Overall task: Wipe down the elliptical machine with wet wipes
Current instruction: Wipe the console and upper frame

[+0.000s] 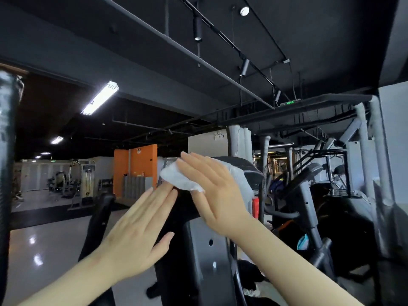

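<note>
The elliptical machine's black console stands right in front of me on a grey upright column. My right hand lies flat on the console's face with a white wet wipe pressed under its fingers; the wipe sticks out to the left of the hand. My left hand rests flat against the console's left side, fingers straight and together, holding nothing. A black handlebar of the machine rises just left of my left hand.
A thick black bar stands at the far left edge. More grey and black exercise machines crowd the right side. Shiny grey floor spreads to the left, with an orange wall and weight machines farther back.
</note>
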